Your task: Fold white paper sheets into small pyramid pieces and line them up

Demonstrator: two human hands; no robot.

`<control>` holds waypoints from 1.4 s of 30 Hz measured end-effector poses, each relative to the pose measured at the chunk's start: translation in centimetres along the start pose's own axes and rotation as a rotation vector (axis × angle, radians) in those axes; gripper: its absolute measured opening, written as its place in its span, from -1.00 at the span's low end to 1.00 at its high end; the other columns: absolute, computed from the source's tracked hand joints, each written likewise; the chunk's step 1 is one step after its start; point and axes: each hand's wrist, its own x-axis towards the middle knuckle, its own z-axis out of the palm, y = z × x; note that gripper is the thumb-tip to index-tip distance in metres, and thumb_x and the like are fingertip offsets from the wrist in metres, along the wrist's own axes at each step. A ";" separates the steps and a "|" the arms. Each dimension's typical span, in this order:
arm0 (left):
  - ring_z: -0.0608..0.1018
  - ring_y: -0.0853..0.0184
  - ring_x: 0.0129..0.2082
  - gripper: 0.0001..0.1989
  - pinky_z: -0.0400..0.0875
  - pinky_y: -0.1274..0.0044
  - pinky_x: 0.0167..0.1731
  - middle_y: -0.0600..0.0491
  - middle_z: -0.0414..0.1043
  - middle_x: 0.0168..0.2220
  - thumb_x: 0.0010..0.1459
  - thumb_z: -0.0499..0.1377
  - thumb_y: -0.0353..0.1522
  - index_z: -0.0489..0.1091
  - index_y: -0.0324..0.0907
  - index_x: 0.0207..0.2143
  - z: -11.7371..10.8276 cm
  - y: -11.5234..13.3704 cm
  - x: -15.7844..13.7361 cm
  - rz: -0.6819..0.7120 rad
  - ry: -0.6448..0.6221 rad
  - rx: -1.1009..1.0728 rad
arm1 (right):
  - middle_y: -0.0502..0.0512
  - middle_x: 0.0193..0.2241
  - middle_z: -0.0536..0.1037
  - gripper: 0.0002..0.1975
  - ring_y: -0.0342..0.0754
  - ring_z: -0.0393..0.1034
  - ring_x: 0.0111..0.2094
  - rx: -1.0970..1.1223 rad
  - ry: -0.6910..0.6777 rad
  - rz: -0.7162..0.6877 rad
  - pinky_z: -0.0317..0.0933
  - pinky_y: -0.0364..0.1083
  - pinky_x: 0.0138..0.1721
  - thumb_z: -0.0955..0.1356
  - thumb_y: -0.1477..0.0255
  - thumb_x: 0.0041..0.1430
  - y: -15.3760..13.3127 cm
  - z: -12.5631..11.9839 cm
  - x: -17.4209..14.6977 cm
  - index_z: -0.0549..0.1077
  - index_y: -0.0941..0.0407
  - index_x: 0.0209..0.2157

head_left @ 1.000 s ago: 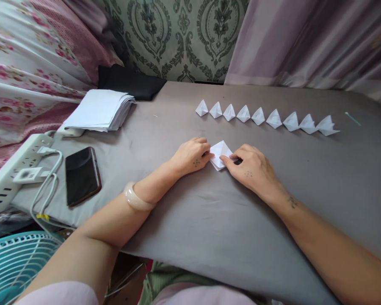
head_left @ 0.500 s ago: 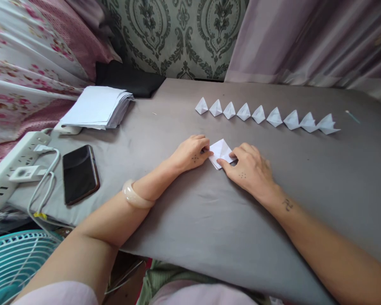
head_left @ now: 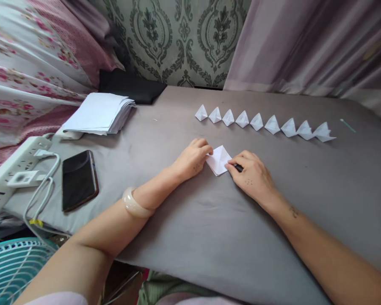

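Between my two hands a folded white paper square (head_left: 219, 160) lies on the grey cloth, turned like a diamond, with crease lines across it. My left hand (head_left: 195, 157) pinches its left corner between thumb and fingers. At the right corner my right hand (head_left: 250, 173) grips the paper with thumb and forefinger. Beyond the hands stands a row of several small folded paper boats (head_left: 242, 120), running left to right; those at the right end look larger and overlap.
A stack of white paper (head_left: 95, 113) lies at the back left, near a black folded cloth (head_left: 130, 86). Closer in are a phone (head_left: 79, 181) and a power strip (head_left: 17, 171) with cables. A teal fan (head_left: 15, 271) stands below the left edge. A thin stick (head_left: 348, 125) lies far right.
My right thumb has moved from the front of the paper out to its right corner, and more of the paper's face shows. The whole view has shifted slightly.
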 end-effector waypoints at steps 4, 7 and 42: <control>0.42 0.22 -0.16 -0.76 0.39 0.41 -0.14 -0.11 0.42 -0.20 0.32 -0.08 -0.41 0.37 -0.25 -0.20 0.4 2.8 -0.6 -0.005 -0.111 0.149 | 0.10 -0.29 0.47 -0.86 0.05 0.34 -0.16 -0.020 0.010 -0.057 0.22 -0.03 -0.25 0.33 0.33 0.19 0.5 0.3 0.0 0.50 0.08 -0.34; 0.42 0.19 -0.17 -0.70 0.39 0.36 -0.12 -0.13 0.41 -0.19 0.35 -0.07 -0.27 0.36 -0.27 -0.20 0.7 4.6 -0.9 -0.043 -0.132 0.256 | 0.13 -0.26 0.45 -0.80 0.05 0.33 -0.17 -0.033 -0.030 -0.124 0.24 -0.01 -0.19 0.30 0.35 0.22 1.0 0.2 0.5 0.49 0.10 -0.18; 0.51 0.18 -0.19 -0.70 0.43 0.44 -0.26 -0.26 0.46 -0.17 0.21 -0.03 -0.55 0.38 -0.47 -0.07 1.8 7.2 -1.5 -0.037 -0.200 0.558 | 0.23 0.06 0.40 -0.56 0.08 0.26 -0.10 -0.254 -0.131 -0.358 0.27 0.04 -0.05 0.17 0.56 0.25 0.4 1.2 2.1 0.33 0.19 0.14</control>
